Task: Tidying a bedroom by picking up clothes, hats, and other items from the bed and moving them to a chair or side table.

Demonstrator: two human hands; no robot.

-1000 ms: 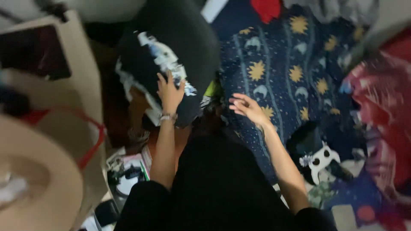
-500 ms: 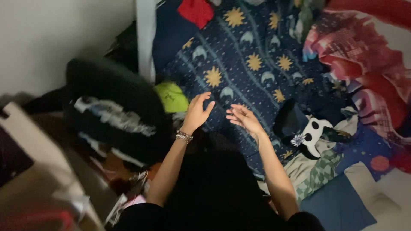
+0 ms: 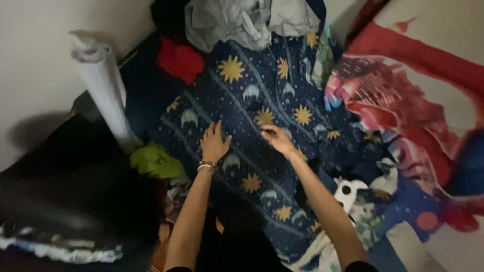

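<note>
Both my hands on the star-and-moon blanket

My left hand (image 3: 214,143) lies flat and open on the navy blanket (image 3: 262,100), gripping nothing; my right hand (image 3: 276,139), just beside it, seems to pinch a fold, fingers curled. The blanket's long axis runs away from me toward the grey clothes (image 3: 242,20) at the bed's far edge; a white roll (image 3: 103,85) stands at its left edge
</note>
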